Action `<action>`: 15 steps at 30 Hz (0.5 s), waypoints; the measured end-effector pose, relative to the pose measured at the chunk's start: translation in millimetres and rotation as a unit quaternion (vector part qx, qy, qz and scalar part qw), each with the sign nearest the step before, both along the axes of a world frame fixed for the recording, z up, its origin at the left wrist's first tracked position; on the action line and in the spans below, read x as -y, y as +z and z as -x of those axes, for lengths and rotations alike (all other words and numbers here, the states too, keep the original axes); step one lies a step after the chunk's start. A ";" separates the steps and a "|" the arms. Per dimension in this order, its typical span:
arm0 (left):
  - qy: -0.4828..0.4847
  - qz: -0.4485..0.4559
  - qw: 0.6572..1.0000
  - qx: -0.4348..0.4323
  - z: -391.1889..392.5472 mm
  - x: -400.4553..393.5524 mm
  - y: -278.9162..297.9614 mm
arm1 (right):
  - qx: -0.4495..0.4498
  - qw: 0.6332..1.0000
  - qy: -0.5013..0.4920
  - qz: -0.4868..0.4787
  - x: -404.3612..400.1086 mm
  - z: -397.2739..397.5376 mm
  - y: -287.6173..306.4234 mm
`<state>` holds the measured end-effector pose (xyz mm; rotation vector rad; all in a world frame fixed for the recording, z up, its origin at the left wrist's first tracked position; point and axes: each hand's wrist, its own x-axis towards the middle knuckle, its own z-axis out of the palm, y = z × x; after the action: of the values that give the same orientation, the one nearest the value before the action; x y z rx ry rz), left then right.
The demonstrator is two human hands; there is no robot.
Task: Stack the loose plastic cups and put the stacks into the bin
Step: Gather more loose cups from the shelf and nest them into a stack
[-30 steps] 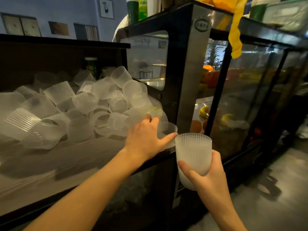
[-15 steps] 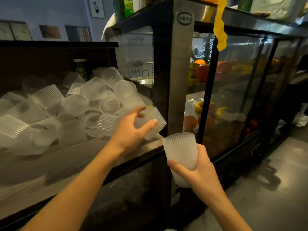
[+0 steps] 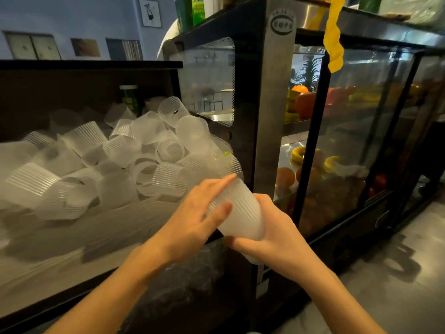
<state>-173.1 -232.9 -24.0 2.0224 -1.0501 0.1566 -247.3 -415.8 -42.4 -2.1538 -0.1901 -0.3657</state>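
The right hand point(image 3: 277, 237) grasps the cup stack point(image 3: 240, 213) from below, its long axis tilted up and to the left. The left hand point(image 3: 199, 213) (fingers curled round the top cup) pushes along this axis. Loose cups point(image 3: 120, 153) lie far-left on the tabletop point(image 3: 72, 249).

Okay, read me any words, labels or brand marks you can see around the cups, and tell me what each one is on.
Oval embossed badge on the display case's steel corner post: characters too blurred to read.
Green bottle label on top of the case: white print, illegible.
Frosted ribbed plastic cups: no text.
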 end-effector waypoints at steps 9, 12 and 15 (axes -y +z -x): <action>0.198 0.070 0.971 0.111 -26.9 -23.8 14.2 | 0.048 0.991 -0.015 -0.122 0.5 -7.4 9.3; 0.257 -0.102 0.945 0.175 -54.1 -48.3 17.7 | 0.051 0.987 -0.013 -0.149 -1.4 -17.1 17.7; 0.280 -0.261 0.896 0.223 -78.5 -63.3 14.2 | 0.031 0.986 -0.007 -0.166 -6.4 -32.0 19.9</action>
<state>-94.6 -169.6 -9.8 2.8412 -0.7852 0.7397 -215.3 -409.4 -22.5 -1.8176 -0.1392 -0.4396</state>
